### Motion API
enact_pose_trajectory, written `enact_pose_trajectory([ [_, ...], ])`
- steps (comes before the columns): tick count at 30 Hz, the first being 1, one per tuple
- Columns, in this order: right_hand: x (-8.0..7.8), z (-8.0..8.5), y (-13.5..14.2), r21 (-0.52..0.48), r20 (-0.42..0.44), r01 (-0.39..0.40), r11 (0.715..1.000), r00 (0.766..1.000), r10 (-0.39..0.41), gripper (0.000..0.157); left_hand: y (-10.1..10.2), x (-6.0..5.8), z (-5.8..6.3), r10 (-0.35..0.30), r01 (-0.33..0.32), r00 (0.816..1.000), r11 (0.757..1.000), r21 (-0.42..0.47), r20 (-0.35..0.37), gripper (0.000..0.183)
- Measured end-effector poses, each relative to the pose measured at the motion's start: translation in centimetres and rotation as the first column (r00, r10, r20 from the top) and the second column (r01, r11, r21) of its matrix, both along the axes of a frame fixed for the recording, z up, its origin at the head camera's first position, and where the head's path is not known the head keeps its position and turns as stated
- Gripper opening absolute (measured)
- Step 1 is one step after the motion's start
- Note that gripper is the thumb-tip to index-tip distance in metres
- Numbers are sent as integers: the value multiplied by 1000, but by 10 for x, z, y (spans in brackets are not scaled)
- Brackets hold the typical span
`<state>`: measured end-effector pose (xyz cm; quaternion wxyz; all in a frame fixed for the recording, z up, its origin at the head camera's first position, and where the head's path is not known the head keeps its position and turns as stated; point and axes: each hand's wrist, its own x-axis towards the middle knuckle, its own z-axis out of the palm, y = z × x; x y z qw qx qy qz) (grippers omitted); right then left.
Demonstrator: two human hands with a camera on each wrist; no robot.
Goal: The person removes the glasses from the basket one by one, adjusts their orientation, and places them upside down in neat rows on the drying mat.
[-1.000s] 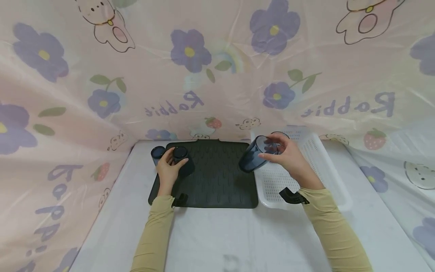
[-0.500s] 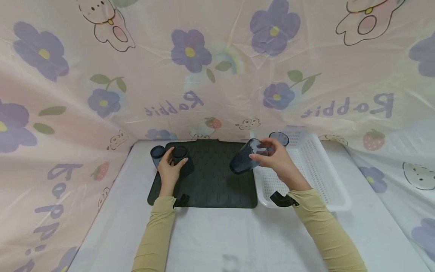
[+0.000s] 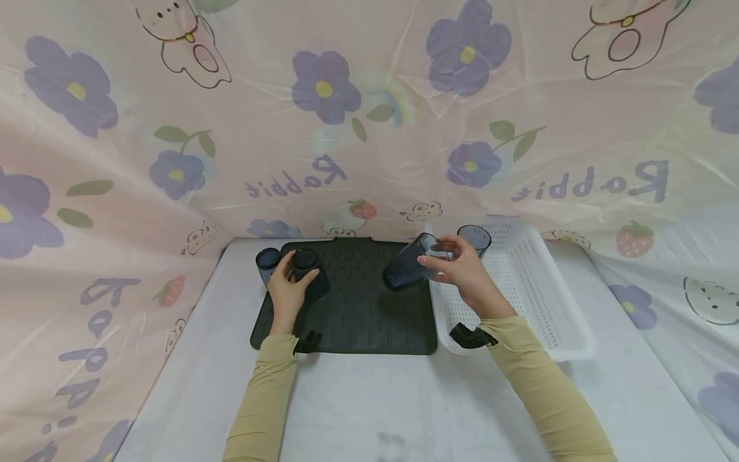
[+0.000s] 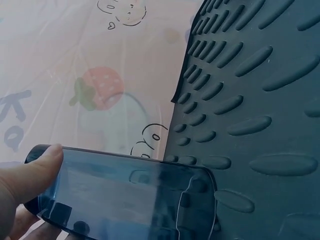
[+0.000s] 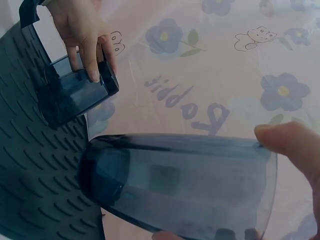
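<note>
My left hand [image 3: 287,292] grips the base end of a dark blue see-through drinking glass [image 3: 316,282], upside down on the black ridged mat [image 3: 358,321]. In the left wrist view my thumb lies on that glass's base end, and its rim end meets the mat. Beside it, at the mat's left edge, is another blue glass [image 3: 268,259], partly behind my fingers. With thumb and fingers my right hand [image 3: 467,276] holds a blue glass [image 3: 404,264] near its rim. This glass is tilted over the mat's right part, base pointing left and lower.
A white perforated basket [image 3: 568,321] stands right of the mat, partly under my right forearm. Another glass [image 3: 476,239] is in its back left corner, rim up. Behind the white table [image 3: 358,404] hangs a flower-printed sheet [image 3: 381,186].
My right hand has moved left from the basket with its glass, which now tilts further over. The glass in the basket is less covered. My left hand has hardly moved.
</note>
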<state>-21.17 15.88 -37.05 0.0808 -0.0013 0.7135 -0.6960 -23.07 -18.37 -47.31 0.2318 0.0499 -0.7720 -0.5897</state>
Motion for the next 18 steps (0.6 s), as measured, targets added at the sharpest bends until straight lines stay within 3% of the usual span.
enact_pose_trajectory([
  [8,-2,2,-5,-70,22,14,997,1000,-12,72,1,-1,0,11,-10,1000,1000,-13,3,68],
  [18,-5,3,-11,-120,25,19,993,1000,-16,75,2,1,1,-6,7,1000,999,45,-11,65],
])
